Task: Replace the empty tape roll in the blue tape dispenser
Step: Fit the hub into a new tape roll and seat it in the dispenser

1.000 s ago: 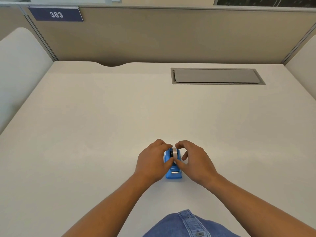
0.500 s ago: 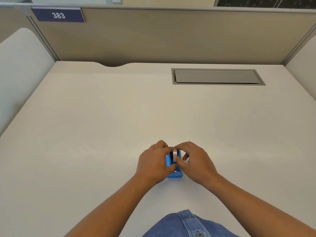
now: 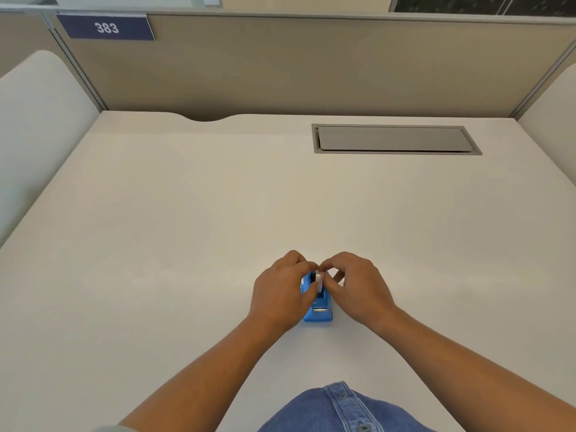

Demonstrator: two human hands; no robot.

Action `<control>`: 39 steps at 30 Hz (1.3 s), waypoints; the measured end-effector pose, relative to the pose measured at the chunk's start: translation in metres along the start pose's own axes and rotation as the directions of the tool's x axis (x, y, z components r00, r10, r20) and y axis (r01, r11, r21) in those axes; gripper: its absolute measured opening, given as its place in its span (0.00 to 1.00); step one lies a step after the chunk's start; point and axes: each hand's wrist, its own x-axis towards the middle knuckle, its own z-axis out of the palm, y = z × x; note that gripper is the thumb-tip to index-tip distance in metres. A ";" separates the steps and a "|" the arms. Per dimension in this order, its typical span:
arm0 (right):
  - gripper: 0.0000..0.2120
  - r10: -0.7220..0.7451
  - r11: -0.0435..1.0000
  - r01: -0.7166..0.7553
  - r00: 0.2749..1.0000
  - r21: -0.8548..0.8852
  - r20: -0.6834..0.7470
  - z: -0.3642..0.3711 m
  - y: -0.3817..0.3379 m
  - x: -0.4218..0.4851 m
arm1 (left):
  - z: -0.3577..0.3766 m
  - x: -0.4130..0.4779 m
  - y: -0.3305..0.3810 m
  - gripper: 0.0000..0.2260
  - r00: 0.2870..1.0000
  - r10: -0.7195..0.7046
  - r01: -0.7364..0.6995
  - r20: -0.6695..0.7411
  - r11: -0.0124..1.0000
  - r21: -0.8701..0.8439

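A small blue tape dispenser (image 3: pixel 319 311) stands on the white desk (image 3: pixel 193 219), near its front edge, cutter end toward me. My left hand (image 3: pixel 279 296) wraps around its left side and holds it down. A white tape roll (image 3: pixel 319 280) sits upright in the top of the dispenser. My right hand (image 3: pixel 353 288) pinches that roll between thumb and fingers from the right. The far half of the dispenser is hidden by my fingers.
A grey cable hatch (image 3: pixel 396 139) is set into the desk at the back right. Beige partition walls (image 3: pixel 311 67) close the back, with a "383" sign (image 3: pixel 106 27) at top left. White side panels (image 3: pixel 37 126) flank the desk.
Both hands stay on the dispenser. The right fingers have shifted slightly on the white roll, which now sits a little more upright between the fingertips.
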 end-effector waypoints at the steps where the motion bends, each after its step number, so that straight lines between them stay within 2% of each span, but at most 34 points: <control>1: 0.07 -0.004 1.000 0.004 1.000 -0.001 0.017 0.000 0.000 -0.001 | -0.001 0.001 0.000 0.11 1.000 -0.011 0.011 -0.001 1.000 -0.007; 5: 0.13 -0.007 1.000 0.007 0.998 0.000 0.063 0.002 0.002 -0.005 | -0.002 0.003 -0.001 0.11 0.999 0.000 0.000 0.037 1.000 0.018; 10: 0.11 0.007 1.000 -0.008 0.998 0.014 0.057 0.003 -0.001 -0.002 | -0.006 0.006 -0.001 0.12 0.997 0.048 -0.050 0.059 0.998 0.040; 13: 0.07 -0.004 1.000 0.004 1.000 0.021 0.014 0.001 -0.004 -0.001 | -0.008 0.009 -0.001 0.10 0.998 0.049 -0.050 0.038 0.998 0.047; 16: 0.06 -0.007 1.000 0.007 1.000 0.024 0.010 0.001 -0.005 0.000 | -0.007 0.010 0.001 0.08 0.999 0.042 -0.044 0.030 0.997 0.064; 22: 0.17 -0.026 0.999 0.029 0.993 -0.023 0.114 0.001 0.002 -0.003 | -0.009 0.012 -0.003 0.07 1.000 0.027 -0.028 0.016 0.997 0.072; 26: 0.24 -0.033 0.999 0.037 0.991 -0.028 0.130 0.005 0.007 -0.006 | -0.009 0.008 -0.007 0.11 0.995 0.066 -0.072 0.073 0.994 0.082; 31: 0.24 -0.021 0.999 0.026 0.994 -0.044 0.112 0.008 0.007 -0.003 | -0.008 0.008 -0.010 0.15 0.994 0.042 -0.049 0.102 0.996 0.071; 39: 0.22 -0.024 1.000 0.024 0.995 -0.004 0.099 0.009 0.009 -0.003 | -0.010 0.012 -0.008 0.14 0.992 0.055 -0.062 0.117 0.996 0.062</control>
